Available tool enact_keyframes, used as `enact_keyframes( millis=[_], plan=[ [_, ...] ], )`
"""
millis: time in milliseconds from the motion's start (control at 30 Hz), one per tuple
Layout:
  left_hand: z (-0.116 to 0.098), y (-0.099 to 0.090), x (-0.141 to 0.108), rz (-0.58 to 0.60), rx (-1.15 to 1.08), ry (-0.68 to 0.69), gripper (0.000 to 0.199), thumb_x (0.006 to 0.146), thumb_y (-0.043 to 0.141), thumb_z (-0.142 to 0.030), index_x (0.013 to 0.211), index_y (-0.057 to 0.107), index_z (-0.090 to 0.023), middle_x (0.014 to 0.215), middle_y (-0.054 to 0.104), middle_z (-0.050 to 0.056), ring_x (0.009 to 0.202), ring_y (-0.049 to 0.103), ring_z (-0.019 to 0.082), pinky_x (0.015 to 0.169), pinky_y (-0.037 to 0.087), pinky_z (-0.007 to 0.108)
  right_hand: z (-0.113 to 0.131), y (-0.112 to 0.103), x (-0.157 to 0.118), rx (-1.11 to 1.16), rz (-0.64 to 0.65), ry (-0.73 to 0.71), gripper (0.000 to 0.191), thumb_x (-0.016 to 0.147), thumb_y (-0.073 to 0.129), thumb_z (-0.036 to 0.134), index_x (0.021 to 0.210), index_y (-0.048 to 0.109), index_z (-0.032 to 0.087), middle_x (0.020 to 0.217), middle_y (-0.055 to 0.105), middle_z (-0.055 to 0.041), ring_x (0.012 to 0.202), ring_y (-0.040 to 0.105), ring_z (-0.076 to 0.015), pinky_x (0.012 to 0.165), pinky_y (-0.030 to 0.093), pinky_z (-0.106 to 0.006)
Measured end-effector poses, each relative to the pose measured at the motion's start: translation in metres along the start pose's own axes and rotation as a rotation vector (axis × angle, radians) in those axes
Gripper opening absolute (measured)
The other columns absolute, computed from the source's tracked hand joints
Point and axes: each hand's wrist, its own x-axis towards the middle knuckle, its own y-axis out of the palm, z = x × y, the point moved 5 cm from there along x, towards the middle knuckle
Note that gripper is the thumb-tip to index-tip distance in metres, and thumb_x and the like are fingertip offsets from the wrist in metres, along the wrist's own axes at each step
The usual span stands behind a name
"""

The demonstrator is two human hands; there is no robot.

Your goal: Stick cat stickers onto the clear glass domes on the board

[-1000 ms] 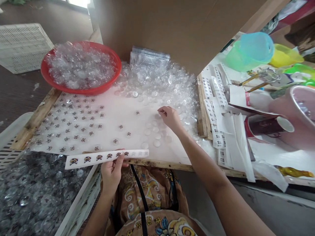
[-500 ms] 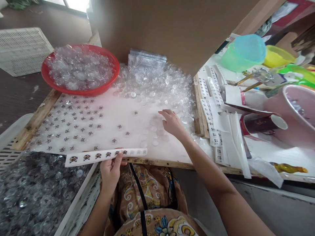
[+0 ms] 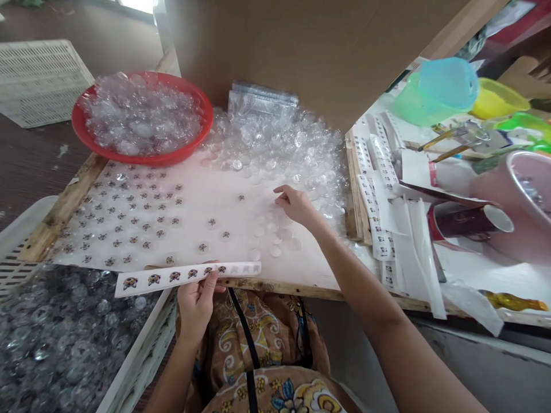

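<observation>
A white strip of animal-face stickers (image 3: 174, 277) is pinched in my left hand (image 3: 200, 298) at the board's front edge; its right end shows faint blank marks. My right hand (image 3: 296, 206) hovers over the white board (image 3: 215, 183), thumb and forefinger close together; whatever is between them is too small to make out. Below and left of it lie several clear round discs (image 3: 274, 250). Rows of discs bearing face stickers (image 3: 134, 220) cover the board's left part. Behind my right hand spreads a heap of clear discs (image 3: 275, 137).
A red basin (image 3: 189, 152) full of clear pieces stands at the back left. Below it is a crate of clear pieces (image 3: 64, 338). Brown cardboard (image 3: 275, 46) rises behind. On the right are sticker strips (image 3: 381, 229), a dark red cup (image 3: 465, 221) and a pink tub (image 3: 495, 189).
My right hand has shifted slightly left and its fingers have drawn closer together. My left hand still holds the strip in nearly the same place. The view has shifted a little.
</observation>
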Motion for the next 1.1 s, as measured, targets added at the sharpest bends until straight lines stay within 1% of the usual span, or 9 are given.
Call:
enact_keyframes(
  millis=[133, 300, 400, 500, 767, 833, 967, 1033, 1100],
  plan=[
    [0.000, 0.000, 0.001, 0.009, -0.001, 0.004, 0.044, 0.082, 0.068, -0.056, 0.096, 0.077, -0.015, 0.084, 0.077, 0.007, 0.050, 0.068, 0.018, 0.049, 0.060, 0.029, -0.008, -0.010, 0.008, -0.043, -0.043, 0.020, 0.022, 0.089, 0.056, 0.018, 0.106, 0.070, 0.017, 0.104, 0.068, -0.0102, 0.080, 0.062, -0.0177, 0.079, 0.048, -0.032],
    [0.004, 0.000, 0.001, -0.005, -0.001, -0.006, 0.043, 0.083, 0.068, -0.055, 0.099, 0.076, -0.015, 0.087, 0.077, 0.007, 0.050, 0.067, 0.017, 0.049, 0.059, 0.028, 0.012, -0.003, 0.017, -0.048, -0.130, -0.164, 0.030, 0.093, 0.047, 0.013, 0.111, 0.071, 0.018, 0.113, 0.064, -0.0124, 0.090, 0.064, -0.0206, 0.084, 0.049, -0.035],
    [0.005, 0.000, 0.001, -0.004, -0.002, -0.020, 0.045, 0.083, 0.068, -0.056, 0.100, 0.076, -0.015, 0.090, 0.077, 0.008, 0.052, 0.068, 0.018, 0.050, 0.060, 0.028, 0.033, 0.014, 0.021, -0.087, -0.101, -0.280, 0.040, 0.092, 0.041, 0.006, 0.117, 0.070, 0.018, 0.117, 0.063, -0.0131, 0.100, 0.062, -0.0225, 0.087, 0.049, -0.034],
    [0.006, 0.000, 0.002, -0.006, -0.002, -0.021, 0.047, 0.081, 0.068, -0.058, 0.097, 0.076, -0.014, 0.091, 0.077, 0.010, 0.056, 0.070, 0.020, 0.051, 0.061, 0.030, 0.048, 0.028, 0.017, -0.170, -0.059, -0.313, 0.044, 0.089, 0.040, 0.000, 0.114, 0.071, 0.019, 0.115, 0.063, -0.0129, 0.103, 0.059, -0.0237, 0.086, 0.048, -0.034],
    [0.008, -0.002, 0.003, -0.018, -0.020, 0.010, 0.045, 0.082, 0.068, -0.056, 0.098, 0.075, -0.014, 0.089, 0.077, 0.009, 0.061, 0.070, 0.021, 0.050, 0.061, 0.030, 0.069, 0.032, 0.005, -0.228, -0.047, -0.312, 0.033, 0.093, 0.048, 0.007, 0.117, 0.070, 0.016, 0.116, 0.066, -0.0149, 0.106, 0.057, -0.0265, 0.089, 0.046, -0.036],
    [0.005, -0.002, 0.002, -0.017, 0.004, 0.006, 0.047, 0.082, 0.068, -0.058, 0.097, 0.075, -0.014, 0.086, 0.077, 0.009, 0.058, 0.070, 0.021, 0.051, 0.061, 0.031, 0.086, 0.043, 0.008, -0.247, -0.003, -0.326, 0.032, 0.092, 0.050, 0.006, 0.115, 0.071, 0.016, 0.114, 0.067, -0.0154, 0.106, 0.058, -0.0272, 0.089, 0.045, -0.037],
    [0.002, -0.002, 0.003, -0.023, 0.032, 0.011, 0.051, 0.080, 0.068, -0.062, 0.095, 0.075, -0.013, 0.082, 0.077, 0.010, 0.058, 0.071, 0.023, 0.053, 0.062, 0.033, 0.132, 0.071, 0.005, -0.132, 0.159, -0.502, 0.030, 0.091, 0.056, 0.007, 0.115, 0.071, 0.019, 0.116, 0.069, -0.0114, 0.106, 0.060, -0.0235, 0.092, 0.045, -0.034],
    [0.003, -0.002, 0.003, -0.024, 0.029, 0.008, 0.052, 0.079, 0.069, -0.062, 0.096, 0.075, -0.014, 0.085, 0.077, 0.010, 0.060, 0.071, 0.023, 0.054, 0.062, 0.033, 0.142, 0.069, 0.000, -0.036, 0.162, -0.526, 0.031, 0.092, 0.058, 0.010, 0.120, 0.068, 0.019, 0.120, 0.069, -0.0100, 0.109, 0.061, -0.0216, 0.095, 0.045, -0.032],
    [0.005, -0.003, 0.004, -0.023, 0.018, 0.002, 0.051, 0.080, 0.069, -0.061, 0.097, 0.076, -0.014, 0.087, 0.078, 0.009, 0.059, 0.071, 0.022, 0.053, 0.062, 0.032, 0.130, 0.053, -0.004, 0.007, 0.108, -0.445, 0.030, 0.093, 0.058, 0.011, 0.120, 0.068, 0.020, 0.121, 0.069, -0.0098, 0.110, 0.062, -0.0214, 0.096, 0.045, -0.032]
  ],
)
